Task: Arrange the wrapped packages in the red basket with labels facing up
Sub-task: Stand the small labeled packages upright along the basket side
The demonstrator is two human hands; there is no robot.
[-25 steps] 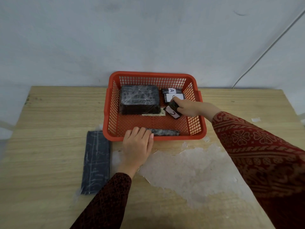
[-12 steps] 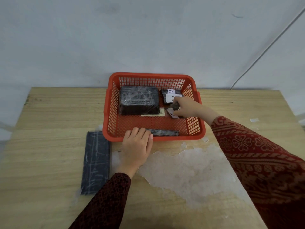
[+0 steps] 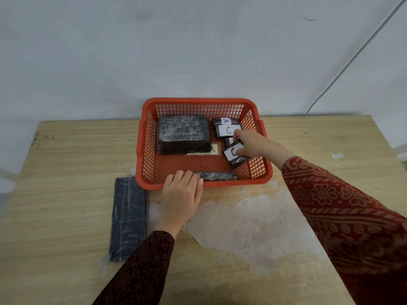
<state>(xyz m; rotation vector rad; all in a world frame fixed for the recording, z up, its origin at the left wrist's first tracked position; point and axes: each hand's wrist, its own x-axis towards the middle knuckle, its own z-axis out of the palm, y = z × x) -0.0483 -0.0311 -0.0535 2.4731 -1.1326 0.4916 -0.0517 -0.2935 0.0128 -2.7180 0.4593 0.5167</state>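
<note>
The red basket (image 3: 259, 177) stands at the table's far middle. A big black wrapped package (image 3: 182, 133) fills its left half, with a yellowish label (image 3: 212, 149) under its right edge. At the right lie small packages labelled A (image 3: 225, 121) and U (image 3: 229, 130). My right hand (image 3: 253, 144) grips another small labelled package (image 3: 234, 154), tilted, label up. A thin wrapped package (image 3: 218, 176) leans along the near wall. My left hand (image 3: 181, 194) rests flat on the basket's near rim.
A long flat dark wrapped package (image 3: 128, 216) lies on the wooden table (image 3: 66, 155) left of the basket. A pale worn patch (image 3: 248, 221) covers the table's near middle. A white cable (image 3: 352, 53) runs down the wall at the right.
My right hand has pulled the small labelled package a little nearer and turned it, so its white label shows more. My left hand has stayed on the rim.
</note>
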